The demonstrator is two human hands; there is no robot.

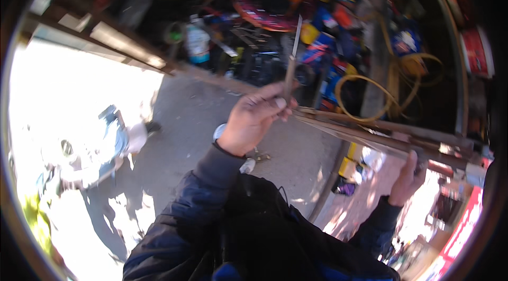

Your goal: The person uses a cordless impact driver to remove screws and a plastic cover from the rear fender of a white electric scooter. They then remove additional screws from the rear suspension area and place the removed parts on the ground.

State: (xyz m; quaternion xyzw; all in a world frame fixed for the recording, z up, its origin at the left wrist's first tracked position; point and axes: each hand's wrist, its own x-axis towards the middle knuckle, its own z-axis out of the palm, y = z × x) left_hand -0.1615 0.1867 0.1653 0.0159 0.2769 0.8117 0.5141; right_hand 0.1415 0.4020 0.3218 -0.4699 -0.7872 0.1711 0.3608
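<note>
My left hand [253, 114] is closed on a long, slim tool [292, 69] with a brownish lower section and a thin, pale metal strip at its top, pointing upward over a cluttered wooden bench. My right hand [406, 180] is low at the right, beside the bench's wooden front edge [370, 133]; its fingers are blurred, and I cannot tell whether they grip the edge. Loops of yellow hose [360, 118] lie on the bench to the right of the tool, and a purple ring-shaped coil [251, 11] is at the back.
A pale bottle [198, 43], small packages [320, 45] and dark tools crowd the bench. A red-and-white container [476, 53] is at the far right. Grey floor [185, 101] lies below, with a brightly lit jumble [114, 138] at the left and a yellow object [349, 167] below the bench edge.
</note>
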